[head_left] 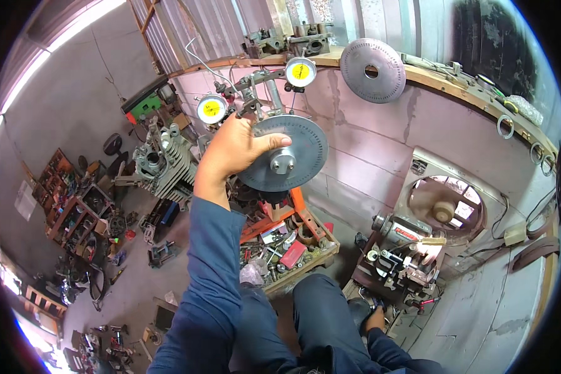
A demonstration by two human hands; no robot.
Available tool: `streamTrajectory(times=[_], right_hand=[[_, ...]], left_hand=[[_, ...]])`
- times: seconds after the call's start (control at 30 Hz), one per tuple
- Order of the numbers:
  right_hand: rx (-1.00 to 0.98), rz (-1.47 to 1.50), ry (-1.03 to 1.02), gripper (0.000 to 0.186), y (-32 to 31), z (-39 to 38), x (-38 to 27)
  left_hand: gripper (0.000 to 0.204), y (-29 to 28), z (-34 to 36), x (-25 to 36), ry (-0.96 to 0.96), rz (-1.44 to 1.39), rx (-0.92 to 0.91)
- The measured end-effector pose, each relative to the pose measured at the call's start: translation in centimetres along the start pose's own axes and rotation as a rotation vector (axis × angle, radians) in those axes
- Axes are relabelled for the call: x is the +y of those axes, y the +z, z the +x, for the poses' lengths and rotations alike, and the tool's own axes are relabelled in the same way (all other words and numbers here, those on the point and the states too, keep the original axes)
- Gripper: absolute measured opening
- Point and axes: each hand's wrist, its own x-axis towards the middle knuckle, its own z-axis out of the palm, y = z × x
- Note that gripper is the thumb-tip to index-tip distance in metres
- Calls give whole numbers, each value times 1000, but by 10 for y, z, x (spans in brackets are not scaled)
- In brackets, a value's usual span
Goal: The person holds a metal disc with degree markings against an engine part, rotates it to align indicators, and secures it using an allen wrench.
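Note:
My left hand (232, 148) grips a grey metal degree wheel (305, 149) by its left part. The thumb lies across the wheel's face beside the bolted centre hub (283, 163), while the other fingers are hidden. Just above the hand stand two dial gauges with yellow centres, a left gauge (212, 109) and a right gauge (301, 72), on a clamp stand (255, 87). Low on the right, my right hand (374, 320) reaches down by the dark shoe (358, 311), near a small bench machine (405, 249). Its fingers are too small and partly hidden to read.
Under the wheel, an orange frame (300, 212) stands over a wooden tray (330, 249) of loose tools and parts. A finned engine block (168, 165) is to the left. Another graduated disc (373, 71) leans by the wall ledge. A fan (445, 209) is at the right.

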Motion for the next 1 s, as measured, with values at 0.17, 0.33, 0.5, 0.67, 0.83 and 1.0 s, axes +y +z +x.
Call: streamTrajectory(times=[0.17, 0.33, 0.5, 0.67, 0.83, 1.0], right_hand=[[-71, -208, -109, 29, 16, 37, -1], [-149, -340, 1, 27, 27, 73, 13], [-190, -340, -67, 33, 18, 62, -5], [-254, -347, -74, 37, -2, 45, -30], [-233, -295, -14, 48, -14, 26, -43], [-398, -166, -229, 48, -42, 2, -74]], left_hand=[[36, 11, -15, -27, 93, -319, 95], [31, 30, -17, -34, 124, -459, 210], [32, 32, -23, -38, 113, -414, 264], [31, 35, -29, -50, 128, -414, 367], [31, 42, -33, -54, 116, -464, 416], [31, 47, -37, -58, 132, -518, 452]])
